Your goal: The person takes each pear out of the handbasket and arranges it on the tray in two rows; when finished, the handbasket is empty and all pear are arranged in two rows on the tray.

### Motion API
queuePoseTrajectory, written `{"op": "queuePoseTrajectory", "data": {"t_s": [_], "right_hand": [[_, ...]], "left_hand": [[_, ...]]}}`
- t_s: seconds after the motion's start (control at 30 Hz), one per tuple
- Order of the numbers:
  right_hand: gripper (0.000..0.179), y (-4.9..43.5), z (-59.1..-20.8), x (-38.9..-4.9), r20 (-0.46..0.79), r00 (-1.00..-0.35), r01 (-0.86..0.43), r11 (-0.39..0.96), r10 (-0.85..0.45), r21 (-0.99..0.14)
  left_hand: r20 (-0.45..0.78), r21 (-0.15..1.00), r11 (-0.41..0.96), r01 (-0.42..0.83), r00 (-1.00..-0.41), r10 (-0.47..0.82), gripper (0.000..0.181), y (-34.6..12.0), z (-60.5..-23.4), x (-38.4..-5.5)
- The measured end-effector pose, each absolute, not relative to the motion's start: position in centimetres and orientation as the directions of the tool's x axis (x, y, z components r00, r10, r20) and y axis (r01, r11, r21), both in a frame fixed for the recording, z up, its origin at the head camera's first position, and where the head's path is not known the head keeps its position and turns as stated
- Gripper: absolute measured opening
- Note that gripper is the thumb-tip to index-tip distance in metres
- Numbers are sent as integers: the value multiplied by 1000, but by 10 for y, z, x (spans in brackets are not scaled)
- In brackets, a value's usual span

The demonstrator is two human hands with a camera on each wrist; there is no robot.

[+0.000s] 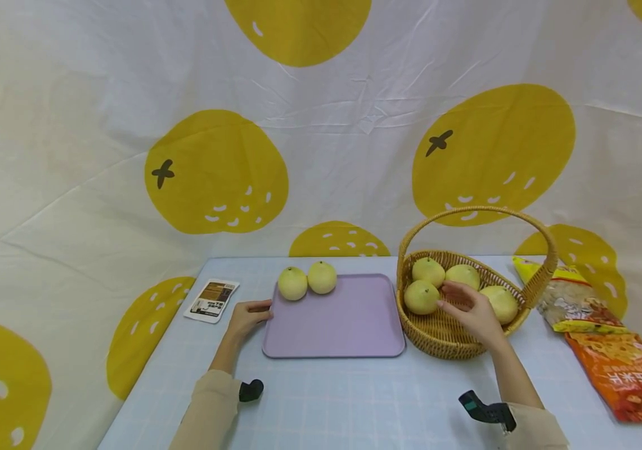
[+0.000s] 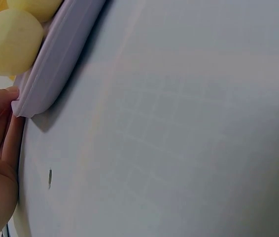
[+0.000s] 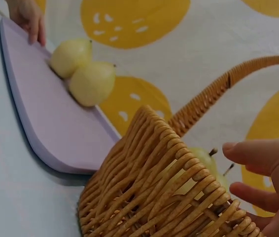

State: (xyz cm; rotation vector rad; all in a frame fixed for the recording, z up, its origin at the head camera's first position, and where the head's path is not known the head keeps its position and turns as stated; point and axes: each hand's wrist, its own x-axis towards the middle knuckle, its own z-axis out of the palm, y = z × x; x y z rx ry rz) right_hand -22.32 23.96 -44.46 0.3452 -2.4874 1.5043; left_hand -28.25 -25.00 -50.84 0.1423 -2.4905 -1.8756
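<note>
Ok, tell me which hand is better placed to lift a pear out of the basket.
Right, I'd judge: the right hand is over the basket, fingers close to the pears inside. The left hand is farther off, pinching the left edge of the tray.

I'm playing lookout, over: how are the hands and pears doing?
Left hand pinching tray. Right hand over basket, holding nothing. Pears: two on tray, four seen in basket. Basket handle arching above.

You can count six pears (image 1: 292, 284): two on one tray (image 1: 334, 322), four in one basket (image 1: 447, 347). You also have two bags (image 1: 630, 378), one packet (image 1: 211, 300), two sleeves (image 1: 205, 409), one backdrop (image 1: 349, 162), one surface (image 1: 349, 403) and two hands (image 1: 246, 320).
</note>
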Motion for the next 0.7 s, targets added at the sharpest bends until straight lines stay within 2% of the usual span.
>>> {"op": "queuePoseTrajectory", "data": {"t_s": [0.3,0.7], "right_hand": [[62,242,-447,-231,223,-965,-262,491,-138,-831],[65,236,-445,-238,215,-958,-279,440,-190,-854]], "left_hand": [[-45,961,268,-66,-995,-84,38,-250,-507,-281],[-47,960,273,-68,-995,-85,38,-251,-510,-284]]}}
